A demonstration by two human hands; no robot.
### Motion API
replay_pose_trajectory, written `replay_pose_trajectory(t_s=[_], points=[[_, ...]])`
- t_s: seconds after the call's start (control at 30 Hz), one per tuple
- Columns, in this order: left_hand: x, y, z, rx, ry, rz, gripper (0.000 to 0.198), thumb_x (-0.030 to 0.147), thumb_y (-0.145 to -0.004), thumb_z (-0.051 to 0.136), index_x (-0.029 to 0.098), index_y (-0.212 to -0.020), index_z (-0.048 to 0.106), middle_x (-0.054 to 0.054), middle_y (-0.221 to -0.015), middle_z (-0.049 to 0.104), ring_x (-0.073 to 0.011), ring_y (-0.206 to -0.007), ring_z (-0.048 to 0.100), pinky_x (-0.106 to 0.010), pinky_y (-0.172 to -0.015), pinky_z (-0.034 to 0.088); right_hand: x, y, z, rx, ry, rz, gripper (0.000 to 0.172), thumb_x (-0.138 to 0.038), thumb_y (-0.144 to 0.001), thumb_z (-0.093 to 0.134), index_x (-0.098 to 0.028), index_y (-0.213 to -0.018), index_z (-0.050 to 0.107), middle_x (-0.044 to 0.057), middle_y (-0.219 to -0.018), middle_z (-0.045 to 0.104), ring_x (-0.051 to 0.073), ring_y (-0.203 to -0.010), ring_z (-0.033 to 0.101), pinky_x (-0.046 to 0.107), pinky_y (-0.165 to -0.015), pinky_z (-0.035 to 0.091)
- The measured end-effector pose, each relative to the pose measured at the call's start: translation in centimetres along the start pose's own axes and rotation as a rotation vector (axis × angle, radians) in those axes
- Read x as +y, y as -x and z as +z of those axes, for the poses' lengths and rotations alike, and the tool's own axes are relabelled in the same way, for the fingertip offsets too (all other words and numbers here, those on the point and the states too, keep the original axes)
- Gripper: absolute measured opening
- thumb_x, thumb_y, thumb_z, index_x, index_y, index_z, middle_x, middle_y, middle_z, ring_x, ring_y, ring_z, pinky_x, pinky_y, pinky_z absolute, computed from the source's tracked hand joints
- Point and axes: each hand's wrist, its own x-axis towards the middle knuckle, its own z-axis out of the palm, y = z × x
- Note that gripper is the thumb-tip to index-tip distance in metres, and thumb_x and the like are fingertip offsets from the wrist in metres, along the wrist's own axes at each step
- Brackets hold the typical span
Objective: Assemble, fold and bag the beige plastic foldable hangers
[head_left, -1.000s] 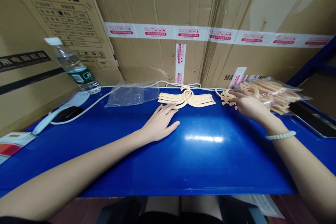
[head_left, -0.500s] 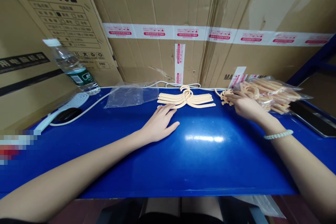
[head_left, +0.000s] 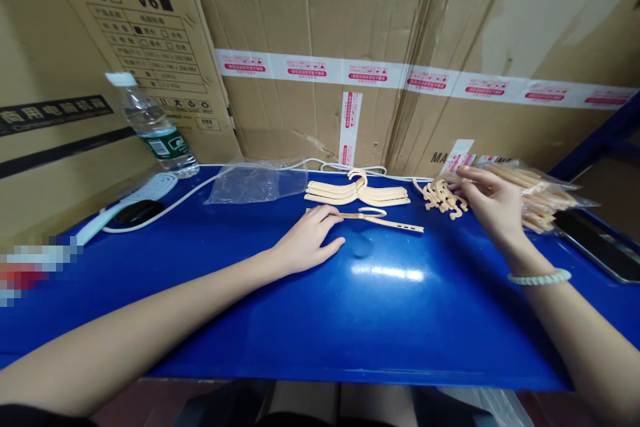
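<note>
My left hand rests on the blue table, its fingers curled over the left end of a single beige hanger. That hanger lies just in front of a neat stack of beige hangers. My right hand, with a bead bracelet on the wrist, reaches to a small pile of beige hook pieces. Its fingertips are pinched together at the pile's right edge. Behind this hand lies a clear bag of more hangers.
Cardboard boxes wall off the back and left. A water bottle, a white cable, a black object and an empty clear bag lie at the left rear. A dark flat device lies at the right edge.
One hanger has come off the stack and now lies in front of it under my left fingers. My right hand has lifted slightly and turned over the hook pieces.
</note>
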Motion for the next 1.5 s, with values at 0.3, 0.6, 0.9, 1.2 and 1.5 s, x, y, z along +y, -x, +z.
replay_pose_trajectory(t_s=[0.3,0.6,0.9,1.2,1.5], points=[[-0.6,0.1,0.2,0.039,-0.029,-0.035,0.033,0.022,-0.097,0.054,0.016,-0.129,0.058,-0.013,-0.115,0.063,-0.0285,-0.107,0.062,-0.047,-0.092,0.052,-1.3,0.8,1.2,-0.02,-0.568,0.267,0.025,-0.036,-0.07,0.086,-0.022,-0.07,0.065,0.002,-0.077,0.074,0.02,-0.077,0.075,0.034,-0.084,0.063],[-0.7,0.0,0.2,0.082,0.097,-0.021,0.017,0.016,-0.099,0.05,0.017,-0.102,0.067,-0.007,-0.099,0.063,-0.0201,-0.091,0.062,-0.036,-0.083,0.054,-1.4,2.3,2.3,-0.121,-0.647,0.49,0.058,-0.01,-0.047,0.093,-0.027,-0.098,0.071,-0.003,-0.087,0.072,0.015,-0.078,0.072,0.026,-0.074,0.062],[0.1,-0.1,-0.4,0.219,0.176,-0.065,0.006,0.017,-0.098,0.052,0.02,-0.095,0.057,-0.007,-0.105,0.058,-0.0202,-0.099,0.061,-0.036,-0.088,0.055,-2.0,2.9,2.8,-0.387,-0.662,0.591,0.039,-0.024,-0.043,0.1,-0.022,-0.069,0.071,-0.001,-0.081,0.069,0.018,-0.09,0.072,0.029,-0.09,0.06],[0.0,-0.2,-0.6,0.268,0.223,-0.132,0.005,0.019,-0.096,0.056,0.02,-0.091,0.057,-0.003,-0.092,0.064,-0.0183,-0.088,0.064,-0.034,-0.083,0.055,-2.0,3.8,3.4,-0.477,-0.509,0.522,0.04,-0.037,-0.051,0.098,-0.018,-0.069,0.068,0.0,-0.071,0.069,0.012,-0.069,0.063,0.021,-0.061,0.052],[0.0,0.0,-0.5,0.292,0.247,-0.15,0.003,0.02,-0.095,0.057,0.02,-0.098,0.057,-0.005,-0.096,0.067,-0.0195,-0.089,0.066,-0.037,-0.085,0.056,-2.1,3.8,3.0,-0.615,-0.575,0.582,0.034,-0.039,-0.059,0.095,-0.017,-0.072,0.071,-0.001,-0.077,0.068,0.012,-0.077,0.066,0.026,-0.081,0.059]])
